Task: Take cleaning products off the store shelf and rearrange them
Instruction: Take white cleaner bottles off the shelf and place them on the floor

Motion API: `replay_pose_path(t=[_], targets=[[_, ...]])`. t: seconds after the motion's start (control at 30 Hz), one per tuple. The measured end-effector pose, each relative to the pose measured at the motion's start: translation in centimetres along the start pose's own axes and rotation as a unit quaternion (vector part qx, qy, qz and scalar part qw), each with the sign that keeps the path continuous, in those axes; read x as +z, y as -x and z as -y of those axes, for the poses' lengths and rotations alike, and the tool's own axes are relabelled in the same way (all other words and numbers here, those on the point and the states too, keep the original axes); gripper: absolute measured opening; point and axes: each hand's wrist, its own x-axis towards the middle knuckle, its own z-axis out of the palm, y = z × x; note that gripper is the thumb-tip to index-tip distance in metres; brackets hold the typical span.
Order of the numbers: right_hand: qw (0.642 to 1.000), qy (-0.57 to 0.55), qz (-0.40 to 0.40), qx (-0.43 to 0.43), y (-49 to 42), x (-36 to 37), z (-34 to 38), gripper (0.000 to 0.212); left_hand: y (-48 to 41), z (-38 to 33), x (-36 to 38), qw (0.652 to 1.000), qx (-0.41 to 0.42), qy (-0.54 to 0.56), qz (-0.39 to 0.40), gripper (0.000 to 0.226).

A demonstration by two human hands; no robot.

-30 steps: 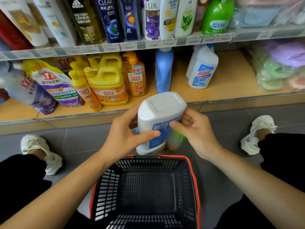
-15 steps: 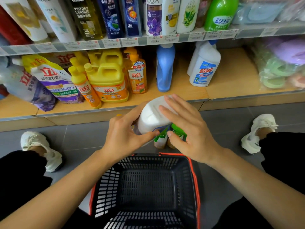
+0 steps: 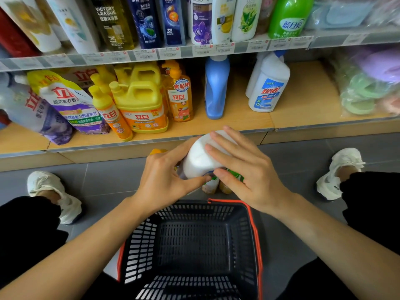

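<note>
A white cleaner bottle [image 3: 198, 158] with a blue label is low over the floor in front of the bottom shelf, its flat base turned toward me. My left hand [image 3: 164, 180] grips its left side, thumb along the lower edge. My right hand [image 3: 244, 169] lies over the base with straight, spread fingers, thumb at the bottle's lower right. Small bottles with green labels [image 3: 232, 176] stand on the floor just under the white bottle, partly hidden by my right hand. An orange cap [image 3: 158, 151] shows behind my left hand.
A black basket with a red rim [image 3: 255, 234] sits between my knees. The bottom shelf [image 3: 303, 105] carries yellow detergent jugs [image 3: 140, 105], refill pouches [image 3: 69, 100], a blue bottle [image 3: 216, 87] and white toilet cleaners [image 3: 268, 87]. My shoes [image 3: 344, 167] flank the spot.
The white bottle has come down toward the floor and tipped away from me. My right hand slid from its side onto its base. My left hand kept its grip.
</note>
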Motion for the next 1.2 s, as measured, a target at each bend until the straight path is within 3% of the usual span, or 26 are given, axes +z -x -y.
replay_pose_path(t=[0.23, 0.4, 0.5, 0.57, 0.67, 0.77, 0.83, 0.9, 1.0, 1.1, 1.2], targets=[[0.979, 0.056, -0.173, -0.094, -0.2, -0.1, -0.7, 0.027, -0.1, 0.0, -0.1, 0.999, -0.025, 0.029, 0.004, 0.075], [0.979, 0.058, -0.193, -0.024, 0.0, -0.8, -1.5, 0.016, -0.3, 0.3, -0.3, 0.992, -0.083, 0.097, -0.002, 0.073], [0.980, 0.075, -0.155, 0.095, 0.3, -0.9, -2.4, 0.013, -0.5, 0.6, -0.5, 0.977, -0.122, 0.172, -0.019, 0.066], [0.971, -0.012, -0.044, 0.236, 0.6, -0.8, -2.8, 0.033, -0.8, 0.6, -0.8, 0.965, -0.140, 0.216, -0.042, 0.061], [0.907, -0.132, 0.136, 0.377, 1.1, 0.1, -3.6, 0.063, -1.3, 0.8, -1.4, 0.945, -0.169, 0.267, -0.086, 0.056], [0.850, -0.202, 0.217, 0.435, 2.2, 1.2, -4.4, 0.071, -1.8, 1.2, -2.0, 0.920, -0.194, 0.313, -0.131, 0.053], [0.814, -0.265, 0.227, 0.464, 2.9, 2.0, -4.3, 0.075, -2.0, 1.3, -2.4, 0.901, -0.213, 0.343, -0.160, 0.052], [0.801, -0.300, 0.237, 0.461, 3.6, 3.0, -3.6, 0.080, -2.1, 1.5, -2.5, 0.884, -0.237, 0.361, -0.180, 0.051], [0.831, -0.301, 0.218, 0.413, 4.4, 4.7, -2.1, 0.080, -2.3, 2.0, -2.7, 0.860, -0.267, 0.380, -0.210, 0.054], [0.853, -0.292, 0.146, 0.407, 4.7, 5.7, -1.3, 0.098, -2.5, 2.6, -2.9, 0.837, -0.302, 0.394, -0.230, 0.070], [0.861, -0.288, 0.108, 0.405, 4.5, 5.0, -1.4, 0.106, -2.5, 3.5, -2.8, 0.835, -0.318, 0.396, -0.211, 0.053]])
